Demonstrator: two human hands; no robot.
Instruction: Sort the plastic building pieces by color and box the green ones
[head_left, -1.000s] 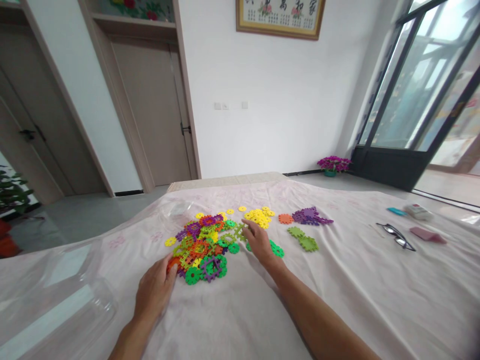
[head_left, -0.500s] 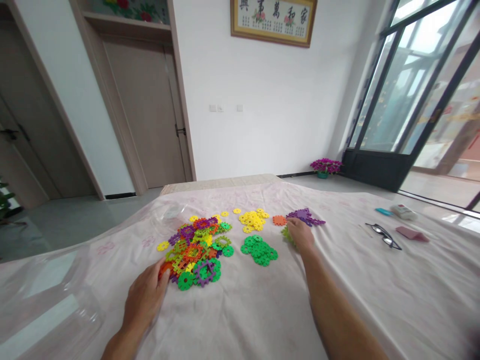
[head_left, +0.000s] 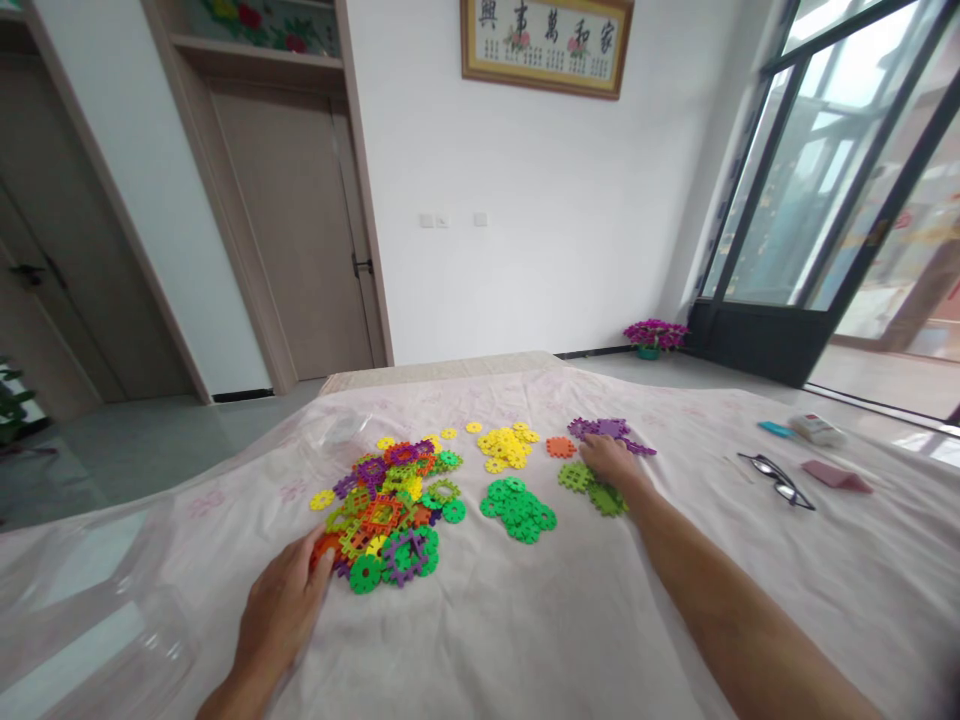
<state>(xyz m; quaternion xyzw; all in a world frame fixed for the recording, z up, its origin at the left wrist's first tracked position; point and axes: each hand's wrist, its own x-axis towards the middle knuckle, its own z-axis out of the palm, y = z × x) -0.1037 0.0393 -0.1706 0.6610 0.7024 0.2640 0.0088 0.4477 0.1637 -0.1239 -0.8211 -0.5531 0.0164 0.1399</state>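
Observation:
A mixed pile of plastic snowflake building pieces (head_left: 390, 510), in green, orange, purple, yellow and lime, lies on the cloth. Against its near left edge rests my left hand (head_left: 281, 595), thumb and fingers apart around an orange-red piece (head_left: 325, 549). My right hand (head_left: 611, 462) is at the near side of the purple pieces (head_left: 609, 429), its fingers bent together and their tips partly hidden; what they hold cannot be made out. Just below it lie lime pieces (head_left: 575, 477), with a single orange piece (head_left: 561, 447) to its left. Yellow pieces (head_left: 504, 447) and green pieces (head_left: 517, 510) form separate heaps in the middle.
Clear plastic containers (head_left: 90, 600) lie at the left, and another clear plastic item (head_left: 341, 430) is behind the mixed pile. Glasses (head_left: 776, 481), a pink cloth (head_left: 836, 475), a blue item (head_left: 775, 429) and a white pack (head_left: 817, 430) lie at the right on the pale tablecloth (head_left: 480, 640).
My right hand has moved slightly right, uncovering the lime pieces beneath it. My left hand stays at the pile's edge. The view has shifted a little.

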